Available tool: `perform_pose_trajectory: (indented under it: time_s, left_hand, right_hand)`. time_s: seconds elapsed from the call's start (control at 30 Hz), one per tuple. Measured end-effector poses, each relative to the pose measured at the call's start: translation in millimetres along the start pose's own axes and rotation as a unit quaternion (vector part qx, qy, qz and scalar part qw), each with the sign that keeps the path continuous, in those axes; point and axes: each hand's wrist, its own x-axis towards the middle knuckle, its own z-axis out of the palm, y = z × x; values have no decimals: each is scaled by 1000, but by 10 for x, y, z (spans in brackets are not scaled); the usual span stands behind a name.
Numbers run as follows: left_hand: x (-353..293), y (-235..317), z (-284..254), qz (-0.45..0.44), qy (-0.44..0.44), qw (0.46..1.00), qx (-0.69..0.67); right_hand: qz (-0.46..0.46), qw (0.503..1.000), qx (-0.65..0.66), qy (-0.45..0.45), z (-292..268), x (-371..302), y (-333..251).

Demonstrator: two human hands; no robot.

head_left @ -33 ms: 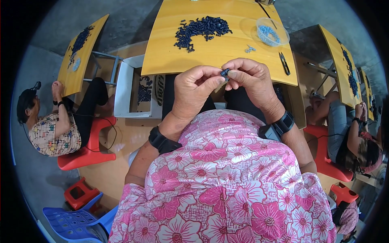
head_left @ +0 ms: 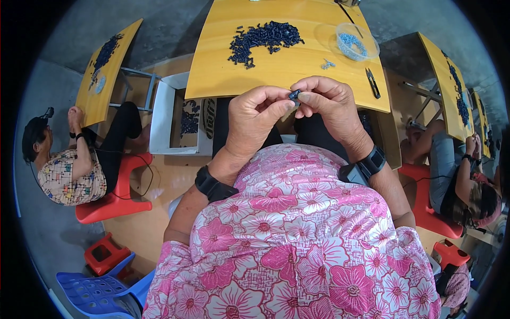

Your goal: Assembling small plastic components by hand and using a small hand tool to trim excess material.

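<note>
Just past the near edge of the yellow table [head_left: 313, 80], both hands meet over my lap. Between my left hand [head_left: 256, 118] and my right hand [head_left: 330, 109] is a small black plastic part [head_left: 295, 94], pinched by the thumbs and forefingers of both. The fingertips cover much of it, so its exact kind is not visible. A heap of similar short black parts [head_left: 271, 37] lies farther back on the table. To the right stand a round clear bowl [head_left: 353, 41] of small pale-blue pieces and a few loose pale pieces [head_left: 328, 64].
Black thread snips [head_left: 373, 83] lie near the table's right edge, and a thin dark rod [head_left: 348, 18] lies behind the bowl. An open white box [head_left: 162, 122] with black parts stands left of my legs. Co-workers sit at tables on both sides.
</note>
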Motion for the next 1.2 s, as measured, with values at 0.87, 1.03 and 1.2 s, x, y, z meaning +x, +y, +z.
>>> perform_pose_trajectory:
  time_s: [0.87,1.03,1.2]
  left_hand:
    - [235,-402,11,-92,33,991,-89]
    - [482,-493,-117,-65,49,997,16]
    - [858,-502,-262,50,51,981,179]
  right_hand:
    - [-14,996,-71,45,-81,325,384]
    - [-32,991,-126,32,-234,540,512]
    - [35,989,-30,142,-572,598,799]
